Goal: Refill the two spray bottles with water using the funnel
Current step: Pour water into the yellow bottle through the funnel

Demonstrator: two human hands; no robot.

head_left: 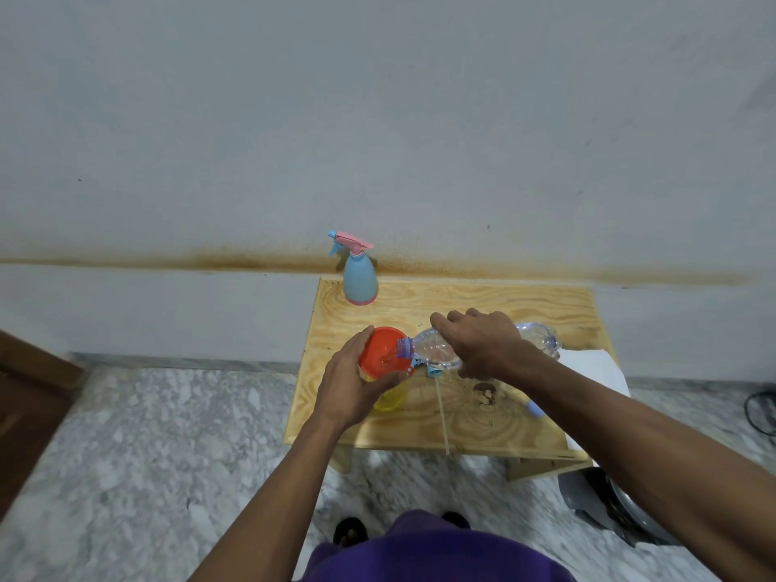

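Tipping water bottle (436, 350), right hand (487, 346) feeds funnel (380, 350).

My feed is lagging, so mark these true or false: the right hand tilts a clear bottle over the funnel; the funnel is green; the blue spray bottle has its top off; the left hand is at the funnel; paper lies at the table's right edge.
1. The right hand tilts a clear water bottle over the funnel. True.
2. The funnel is green. False: it is orange-red and sits on a yellow bottle.
3. The blue spray bottle has its top off. False: its pink trigger top is on.
4. The left hand steadies the funnel. True.
5. White paper lies at the right edge of the table. True.
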